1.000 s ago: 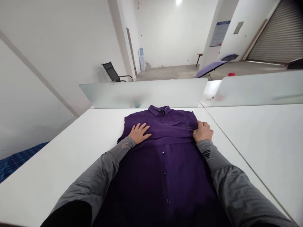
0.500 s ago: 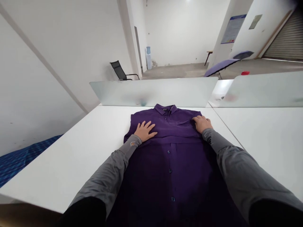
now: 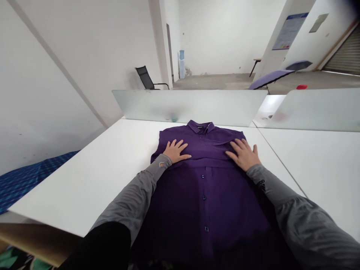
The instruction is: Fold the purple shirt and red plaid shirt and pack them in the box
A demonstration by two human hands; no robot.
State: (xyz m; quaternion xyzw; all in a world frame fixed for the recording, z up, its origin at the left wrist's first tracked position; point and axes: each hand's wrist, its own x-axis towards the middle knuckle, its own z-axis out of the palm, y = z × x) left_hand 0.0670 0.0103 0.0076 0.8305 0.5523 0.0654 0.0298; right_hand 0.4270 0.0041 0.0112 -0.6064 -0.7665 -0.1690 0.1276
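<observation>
A purple button-up shirt [image 3: 185,202] lies front up on the white table, its collar at the far end and a crosswise fold over the chest. Small square buttons run down its middle. My left hand [image 3: 174,151] rests flat on the left chest, fingers spread. On the right chest, near the shirt's side edge, lies my right hand [image 3: 244,153], also flat with fingers apart. Neither hand grips the cloth. The shirt's sleeves are not visible, and its near end fades into dark shadow.
The white table [image 3: 107,157] extends to both sides, with a seam on the right. Frosted partitions [image 3: 191,107] stand along its far edge. Beyond are a black chair [image 3: 145,77], a water dispenser [image 3: 181,64] and a purple umbrella [image 3: 270,79]. Blue patterned cloth [image 3: 36,176] hangs at left.
My right hand has gone from bent fingers at the shirt's right edge to lying flat and spread on the chest. My left hand stays in place. The view has shifted slightly.
</observation>
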